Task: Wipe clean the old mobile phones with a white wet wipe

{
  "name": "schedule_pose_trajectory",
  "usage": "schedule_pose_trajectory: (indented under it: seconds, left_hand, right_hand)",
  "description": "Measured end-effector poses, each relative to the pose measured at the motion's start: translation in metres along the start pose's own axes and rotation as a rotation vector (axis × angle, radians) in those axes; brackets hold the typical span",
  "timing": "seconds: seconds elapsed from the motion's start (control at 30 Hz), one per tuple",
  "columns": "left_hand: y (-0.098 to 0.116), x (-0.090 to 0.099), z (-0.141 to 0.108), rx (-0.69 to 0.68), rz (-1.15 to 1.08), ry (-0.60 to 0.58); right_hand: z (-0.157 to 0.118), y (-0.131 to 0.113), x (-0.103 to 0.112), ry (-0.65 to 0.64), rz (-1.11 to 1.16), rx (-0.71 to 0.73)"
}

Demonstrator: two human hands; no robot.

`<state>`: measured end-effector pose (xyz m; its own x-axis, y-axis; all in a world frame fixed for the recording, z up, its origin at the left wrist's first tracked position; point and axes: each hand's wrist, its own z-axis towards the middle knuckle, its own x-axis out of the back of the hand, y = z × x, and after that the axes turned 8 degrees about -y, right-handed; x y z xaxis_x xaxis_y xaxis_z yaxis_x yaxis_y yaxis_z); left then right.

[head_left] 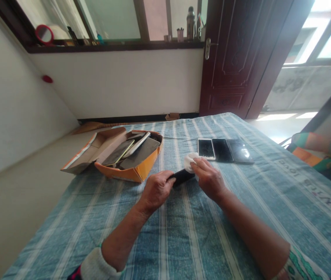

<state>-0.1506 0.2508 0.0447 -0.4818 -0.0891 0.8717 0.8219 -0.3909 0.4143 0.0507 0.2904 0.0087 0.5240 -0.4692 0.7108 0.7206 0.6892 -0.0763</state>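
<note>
My left hand (158, 189) grips one end of a dark phone (183, 177), held tilted above the striped cloth. In my right hand (209, 177) is a crumpled white tissue (190, 161), pressed against the phone's far end. Just beyond that hand, three more phones lie side by side: a white-framed phone (206, 148), a black phone (222, 150) and a grey phone (240, 151) with light glaring off it. To the left stands an open orange cardboard box (142, 171), with several phones (121, 152) piled inside.
A blue striped cloth (177, 249) covers the bed or table. The box's lid (86, 153) is folded out leftward. Behind are a white wall, a dark red door (235, 58) and a window sill with a flask (190, 25) and a red-rimmed mirror (44, 35).
</note>
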Motion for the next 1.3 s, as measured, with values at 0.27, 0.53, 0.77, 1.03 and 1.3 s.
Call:
schedule_pose_trajectory:
  seconds: [0.27, 0.53, 0.77, 1.03, 1.3]
  left_hand:
    - [0.004, 0.003, -0.001, -0.012, 0.023, 0.023]
    - [0.002, 0.001, -0.001, -0.029, 0.03, 0.044]
    - [0.001, 0.0, -0.002, 0.006, -0.001, 0.063]
    - [0.005, -0.002, -0.002, -0.047, -0.056, 0.107]
    - [0.023, 0.015, -0.003, -0.083, -0.136, 0.218]
  right_hand:
    - [-0.001, 0.016, 0.0, 0.025, 0.333, -0.366]
    - [0.001, 0.021, 0.01, -0.196, 0.823, -0.717]
    - [0.004, 0.023, 0.019, -0.125, 1.115, -0.757]
    - [0.025, 0.016, 0.056, -0.085, 0.973, -0.512]
    - [0.031, -0.019, 0.05, -0.102, 0.863, -0.358]
